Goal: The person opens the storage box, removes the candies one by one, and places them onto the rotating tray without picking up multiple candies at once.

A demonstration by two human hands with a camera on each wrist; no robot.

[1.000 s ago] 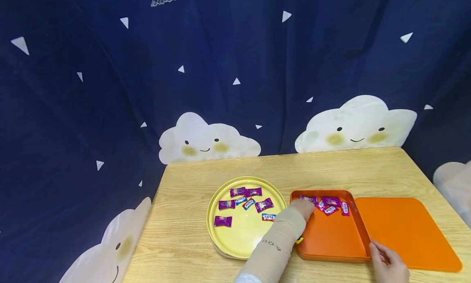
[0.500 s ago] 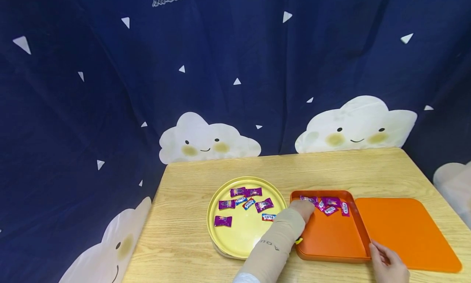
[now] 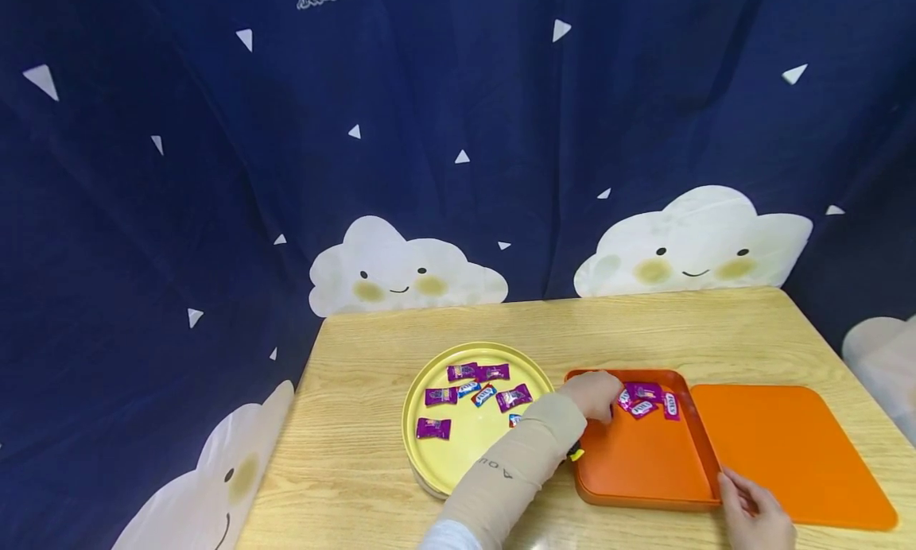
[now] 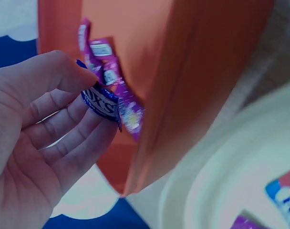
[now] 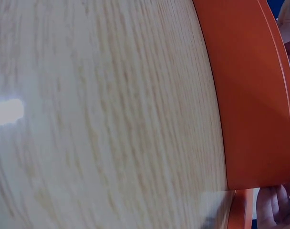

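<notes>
My left hand [image 3: 597,395] is over the back left of an orange box [image 3: 647,462]. In the left wrist view, thumb and fingertips pinch a dark blue wrapped candy [image 4: 103,102]. Several purple and pink wrapped candies [image 3: 644,392] lie in the box beyond it, along its back side. At the box's front right corner my right hand [image 3: 758,514] holds the wall, its fingers partly hidden. A round yellow tray [image 3: 458,478] to the left bears purple candies [image 3: 433,428] and a few blue-and-red ones [image 3: 483,396].
A flat orange lid [image 3: 794,455] lies on the wooden table [image 3: 343,431], right beside the box. Behind the table hangs a dark blue curtain [image 3: 401,176] with clouds. My left forearm crosses over the yellow tray's right edge.
My left hand has risen a little and shifted toward the back of the box, now covering the purple candy at its back left. The right hand stays put.
</notes>
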